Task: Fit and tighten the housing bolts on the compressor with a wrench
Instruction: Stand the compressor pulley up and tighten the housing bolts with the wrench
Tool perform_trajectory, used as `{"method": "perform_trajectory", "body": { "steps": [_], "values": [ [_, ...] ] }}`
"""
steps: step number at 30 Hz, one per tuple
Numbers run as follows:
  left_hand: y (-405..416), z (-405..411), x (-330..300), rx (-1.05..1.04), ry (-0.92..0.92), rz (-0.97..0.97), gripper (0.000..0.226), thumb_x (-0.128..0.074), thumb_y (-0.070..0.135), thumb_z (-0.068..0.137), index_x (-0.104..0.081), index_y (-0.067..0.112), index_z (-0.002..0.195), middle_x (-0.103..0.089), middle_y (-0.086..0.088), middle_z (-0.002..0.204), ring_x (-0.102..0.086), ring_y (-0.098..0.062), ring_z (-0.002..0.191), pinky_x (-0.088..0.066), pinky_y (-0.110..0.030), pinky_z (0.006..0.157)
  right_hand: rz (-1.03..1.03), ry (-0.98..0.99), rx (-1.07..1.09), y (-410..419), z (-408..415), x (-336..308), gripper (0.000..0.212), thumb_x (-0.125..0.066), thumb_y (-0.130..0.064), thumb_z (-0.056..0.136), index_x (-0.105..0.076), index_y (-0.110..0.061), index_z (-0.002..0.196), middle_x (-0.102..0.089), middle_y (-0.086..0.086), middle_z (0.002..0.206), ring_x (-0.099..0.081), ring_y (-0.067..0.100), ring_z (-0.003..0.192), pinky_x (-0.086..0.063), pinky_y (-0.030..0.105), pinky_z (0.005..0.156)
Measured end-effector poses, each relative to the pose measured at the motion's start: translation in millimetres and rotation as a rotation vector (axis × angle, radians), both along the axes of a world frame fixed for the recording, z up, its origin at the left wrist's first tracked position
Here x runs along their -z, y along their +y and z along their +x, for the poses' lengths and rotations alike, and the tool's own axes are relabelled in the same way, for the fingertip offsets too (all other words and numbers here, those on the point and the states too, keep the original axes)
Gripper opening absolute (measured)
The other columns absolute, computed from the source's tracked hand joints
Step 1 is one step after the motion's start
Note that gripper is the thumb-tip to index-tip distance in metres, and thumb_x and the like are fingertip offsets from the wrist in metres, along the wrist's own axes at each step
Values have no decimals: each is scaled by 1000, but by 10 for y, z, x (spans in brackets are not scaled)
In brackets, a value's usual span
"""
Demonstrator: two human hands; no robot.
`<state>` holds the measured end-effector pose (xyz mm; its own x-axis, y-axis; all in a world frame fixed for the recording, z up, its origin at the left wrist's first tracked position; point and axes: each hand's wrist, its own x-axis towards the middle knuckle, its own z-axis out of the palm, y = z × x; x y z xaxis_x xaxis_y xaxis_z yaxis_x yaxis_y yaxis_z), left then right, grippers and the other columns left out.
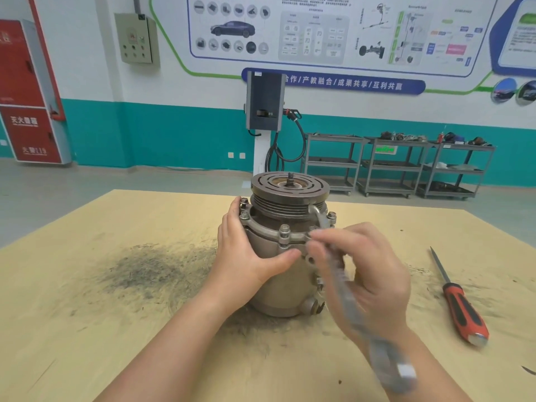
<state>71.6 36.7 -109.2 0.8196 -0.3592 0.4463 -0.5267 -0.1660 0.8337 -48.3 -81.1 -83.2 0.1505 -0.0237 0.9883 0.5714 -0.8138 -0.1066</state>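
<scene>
- Left hand (246, 256), seen at centre frame, was wrapped against the side of the compressor (285, 250), thumb lying across the front of the body just under the flange and fingers reaching round the far side; I read it as steadying the unit, not lifting it.
- Right hand (368, 274), lower right of centre, gripped the shank of a wrench (348, 288), which was motion-blurred; its upper end sat at the flange on the compressor's right side, though I could not tell from the blur whether it was seated on a bolt head.
- Compressor stood upright on the wooden table (87, 329), pulley uppermost, with housing bolts (284, 229) showing around the flange.
- I judged the cast metal body heavy and rigid, unlikely to give under grip but liable to turn on the dusty board under wrench load, so a firm hold on the body below the flange looked right.
- Wrench looked stiff steel; holding it nearer its free end would give more leverage.
- Red-handled screwdriver (461, 303) lay well apart at right.
</scene>
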Motion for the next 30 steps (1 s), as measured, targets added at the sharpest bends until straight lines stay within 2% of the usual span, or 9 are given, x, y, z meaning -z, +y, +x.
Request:
{"method": "perform_trajectory", "body": {
  "steps": [2,4,7,10,14,18,21,25,30],
  "values": [
    [4,-8,-11,10,16,9,131,-71,78,45,-3,46,152,-17,30,140,-19,-3,144,-25,-40,122,203,-16,-113,-34,-38,-60,10,-55,-20,96,-63,-20,92,-61,-10,78,-57,5,64,-44,17,60],
    [10,-24,-27,20,30,11,133,-72,76,44,-2,44,153,-17,30,138,-20,-4,144,-26,-41,122,548,10,-309,-54,-70,-140,20,-53,-20,91,-65,-30,78,-59,-11,66,-54,9,55,-42,20,54],
    [17,-35,-42,35,37,10,136,-72,75,44,0,40,155,-18,27,144,-20,-5,145,-25,-43,122,946,145,-475,-124,-86,-234,29,-54,-18,89,-69,-24,64,-55,-5,54,-49,12,48,-39,22,48],
    [14,-32,-44,33,35,-2,137,-73,74,44,-2,38,155,-20,21,152,-21,-6,145,-25,-43,122,1127,281,-622,-233,-53,-274,29,-55,-29,95,-66,-15,73,-53,-2,55,-48,10,47,-39,19,44],
    [-5,-46,-44,-34,15,-45,136,-75,71,40,-14,30,155,-31,11,153,-29,-7,142,-29,-40,121,1193,388,-647,-340,-22,-298,32,-55,-40,83,-56,-8,82,-52,-1,54,-46,9,44,-35,17,39],
    [-73,-146,-13,-167,-53,-55,134,-70,77,40,-18,28,153,-32,18,135,-26,1,133,-28,-29,113,1170,421,-568,-379,-10,-278,40,-53,-47,83,-54,-7,80,-48,0,51,-39,9,39,-29,18,37],
    [-147,-258,2,-255,-116,-44,138,-66,82,42,-12,25,155,-28,14,133,-17,6,122,-19,-26,109,1167,434,-541,-374,-9,-260,44,-53,-52,81,-55,-10,70,-46,1,48,-35,9,35,-26,18,35],
    [-164,-282,-7,-260,-110,-11,140,-72,77,46,-2,26,157,-27,8,140,-18,-2,130,-21,-34,114,1180,342,-492,-386,-5,-245,54,-48,-48,95,-59,-17,51,-38,3,44,-30,12,33,-23,16,36],
    [-150,-288,-32,-240,-104,15,139,-71,75,48,1,27,157,-24,8,140,-16,-3,130,-23,-36,116,1247,381,-523,-437,1,-265,23,-48,-25,102,-61,-9,90,-47,1,49,-39,10,39,-28,18,36]
  ]
}}
